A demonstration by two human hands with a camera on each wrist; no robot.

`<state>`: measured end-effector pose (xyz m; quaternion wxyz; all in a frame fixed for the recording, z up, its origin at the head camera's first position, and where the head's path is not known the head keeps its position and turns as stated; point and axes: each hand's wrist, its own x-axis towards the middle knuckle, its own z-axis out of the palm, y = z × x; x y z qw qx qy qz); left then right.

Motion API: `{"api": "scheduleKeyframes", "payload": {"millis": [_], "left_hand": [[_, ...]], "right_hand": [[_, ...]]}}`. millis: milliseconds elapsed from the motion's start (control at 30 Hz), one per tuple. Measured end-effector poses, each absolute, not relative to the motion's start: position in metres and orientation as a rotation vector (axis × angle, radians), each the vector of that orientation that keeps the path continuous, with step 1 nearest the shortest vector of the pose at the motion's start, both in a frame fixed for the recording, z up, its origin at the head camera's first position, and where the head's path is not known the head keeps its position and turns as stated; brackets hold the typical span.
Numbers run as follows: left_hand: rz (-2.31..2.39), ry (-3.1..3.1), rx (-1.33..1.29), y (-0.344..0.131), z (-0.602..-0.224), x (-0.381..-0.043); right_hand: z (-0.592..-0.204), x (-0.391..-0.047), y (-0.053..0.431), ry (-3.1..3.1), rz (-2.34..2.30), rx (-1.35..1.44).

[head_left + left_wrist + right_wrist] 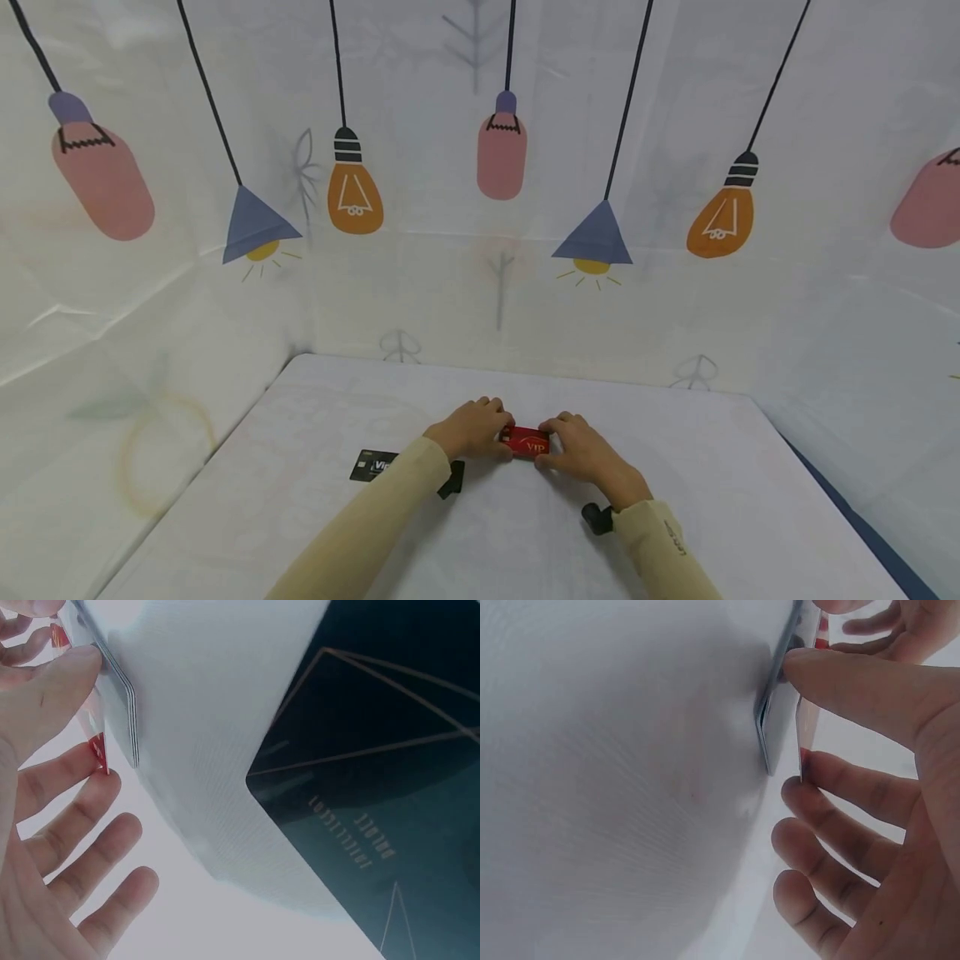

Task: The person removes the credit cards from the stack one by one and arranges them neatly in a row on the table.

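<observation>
Head: L hand [469, 429] & R hand [588, 457] hold red rect. VIP card [528, 442] by opp. ends, fingers narrowed on it, nr mid of white surface [697, 467]. Room R of R hand, out to surface's R edge; far edge beyond hands, by white lamp-print sheet [420, 283]. Glossy black rect. card [371, 465] lies L, partly behind beige sleeve [360, 533].

L wrist: thumb & forefinger hold red card, outer fingers spread; grey thin-layered stack [129, 712] just beside it. White gap btwn stack & black card's corner.

R wrist: same hold, R end; stack's corner nr thumb, white surface alongside.
</observation>
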<state>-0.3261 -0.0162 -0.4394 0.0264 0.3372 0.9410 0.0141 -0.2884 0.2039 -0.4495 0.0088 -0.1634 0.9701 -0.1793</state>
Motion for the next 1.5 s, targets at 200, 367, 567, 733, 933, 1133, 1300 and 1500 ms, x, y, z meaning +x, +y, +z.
{"api": "scheduleKeyframes", "payload": {"millis": [200,367,567,733,933,1133,1300,1500], "left_hand": [[0.055,2.911,1.068,-0.018,-0.436,-0.323],[0.071,2.915,1.087,-0.02,-0.434,-0.323],[0.116,2.908,1.08,-0.024,-0.433,-0.322],[0.159,2.892,1.093,-0.029,-0.431,-0.323],[0.202,2.896,1.143,-0.034,-0.431,-0.324],[0.207,2.911,1.206,-0.039,-0.428,-0.323],[0.219,2.905,1.227,-0.044,-0.425,-0.32],[0.232,2.899,1.261,-0.05,-0.421,-0.315]], "right_hand": [[-0.447,-0.287,0.204,3.031,-0.559,-0.503],[-0.446,-0.285,0.205,3.043,-0.586,-0.508],[-0.445,-0.284,0.206,3.066,-0.59,-0.539],[-0.444,-0.282,0.206,3.078,-0.588,-0.564],[-0.442,-0.282,0.206,3.091,-0.582,-0.579],[-0.438,-0.281,0.206,3.088,-0.611,-0.635],[-0.437,-0.279,0.206,3.087,-0.635,-0.709],[-0.437,-0.277,0.205,3.072,-0.665,-0.744]]}}
